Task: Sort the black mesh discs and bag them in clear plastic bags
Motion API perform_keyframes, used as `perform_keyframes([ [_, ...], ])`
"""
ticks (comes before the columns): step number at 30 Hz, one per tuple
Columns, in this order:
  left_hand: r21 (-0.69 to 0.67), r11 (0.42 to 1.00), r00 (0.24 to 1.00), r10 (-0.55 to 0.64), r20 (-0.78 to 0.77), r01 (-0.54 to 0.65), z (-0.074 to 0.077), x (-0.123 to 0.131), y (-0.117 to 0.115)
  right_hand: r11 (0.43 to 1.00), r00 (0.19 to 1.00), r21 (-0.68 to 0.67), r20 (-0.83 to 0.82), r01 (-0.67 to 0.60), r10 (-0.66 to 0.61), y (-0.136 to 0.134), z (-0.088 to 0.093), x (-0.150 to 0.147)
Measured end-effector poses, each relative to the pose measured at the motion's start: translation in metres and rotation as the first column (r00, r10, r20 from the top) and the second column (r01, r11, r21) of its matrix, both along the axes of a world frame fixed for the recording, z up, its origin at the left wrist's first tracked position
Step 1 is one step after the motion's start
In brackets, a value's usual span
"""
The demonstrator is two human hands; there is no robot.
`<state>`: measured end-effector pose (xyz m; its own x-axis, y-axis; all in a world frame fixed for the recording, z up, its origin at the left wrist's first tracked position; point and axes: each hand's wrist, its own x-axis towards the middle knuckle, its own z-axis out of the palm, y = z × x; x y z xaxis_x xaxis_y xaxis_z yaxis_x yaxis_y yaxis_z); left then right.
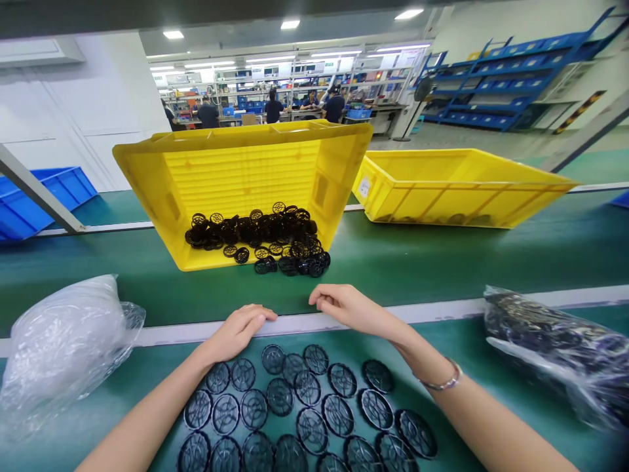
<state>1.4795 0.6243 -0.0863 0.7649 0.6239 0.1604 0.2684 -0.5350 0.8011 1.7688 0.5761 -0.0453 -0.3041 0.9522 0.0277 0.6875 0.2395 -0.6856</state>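
Observation:
My left hand (239, 329) rests palm down on the white strip (442, 309) at the far edge of the green bench, fingers together and curled slightly, holding nothing. My right hand (346, 307) lies beside it, fingers loosely bent over the same strip, also with nothing in it; a thin bracelet (445, 382) is on that wrist. Just below both hands, several black round grille discs (307, 406) lie flat in rows on the green mat. Beyond the strip, a tipped yellow bin (236, 164) spills a heap of the same black discs (260, 239) onto the green belt.
A second yellow bin (462, 187) stands on the belt at right. A clear plastic bag (61, 344) lies at left, a bag of dark parts (555, 347) at right. A blue crate (44, 193) sits far left. Several people work at benches in the background (272, 105).

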Motion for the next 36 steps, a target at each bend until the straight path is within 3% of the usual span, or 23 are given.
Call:
perform_keyframes([
  [3, -0.004, 1.000, 1.000, -0.007, -0.003, 0.007, -0.001, 0.000, 0.000, 0.975, 0.976, 0.030, 0.034, -0.218, 0.217, -0.019, 0.010, -0.029],
  [6, 0.001, 1.000, 1.000, -0.003, 0.000, 0.003, -0.001, 0.000, -0.001, 0.923, 0.902, -0.003, 0.210, -0.384, 0.376, -0.041, 0.016, -0.052],
  [10, 0.004, 1.000, 1.000, 0.007, 0.003, -0.007, 0.000, 0.000, -0.002, 0.913, 0.828, -0.089, 0.394, -0.398, 0.399, -0.061, 0.017, -0.066],
  [15, 0.008, 1.000, 1.000, 0.010, 0.005, -0.010, -0.001, 0.000, -0.001, 0.902, 0.765, -0.132, 0.487, -0.412, 0.421, -0.065, 0.023, -0.068],
  [18, 0.008, 1.000, 1.000, 0.009, 0.005, -0.009, -0.001, 0.000, 0.000, 0.914, 0.835, -0.067, 0.385, -0.400, 0.393, -0.060, 0.023, -0.066],
  [21, 0.020, 1.000, 1.000, -0.008, 0.001, 0.008, -0.001, 0.000, 0.000, 0.956, 0.932, 0.077, 0.255, -0.283, 0.256, -0.049, 0.013, -0.062],
  [23, 0.028, 0.999, 1.000, -0.015, -0.003, 0.015, -0.001, 0.000, 0.000, 0.964, 0.943, 0.124, 0.268, -0.236, 0.196, -0.040, 0.003, -0.059],
  [28, 0.017, 1.000, 1.000, -0.002, -0.014, 0.003, 0.000, 0.000, -0.001, 0.949, 0.934, 0.016, 0.185, -0.314, 0.306, -0.025, -0.013, -0.047],
  [32, 0.024, 1.000, 1.000, -0.008, -0.018, 0.008, 0.000, 0.000, -0.001, 0.956, 0.948, -0.016, 0.128, -0.292, 0.292, -0.023, -0.010, -0.044],
  [36, 0.021, 1.000, 1.000, 0.000, -0.009, 0.000, 0.000, 0.000, -0.001, 0.904, 0.903, -0.077, 0.059, -0.420, 0.425, -0.023, -0.003, -0.042],
])
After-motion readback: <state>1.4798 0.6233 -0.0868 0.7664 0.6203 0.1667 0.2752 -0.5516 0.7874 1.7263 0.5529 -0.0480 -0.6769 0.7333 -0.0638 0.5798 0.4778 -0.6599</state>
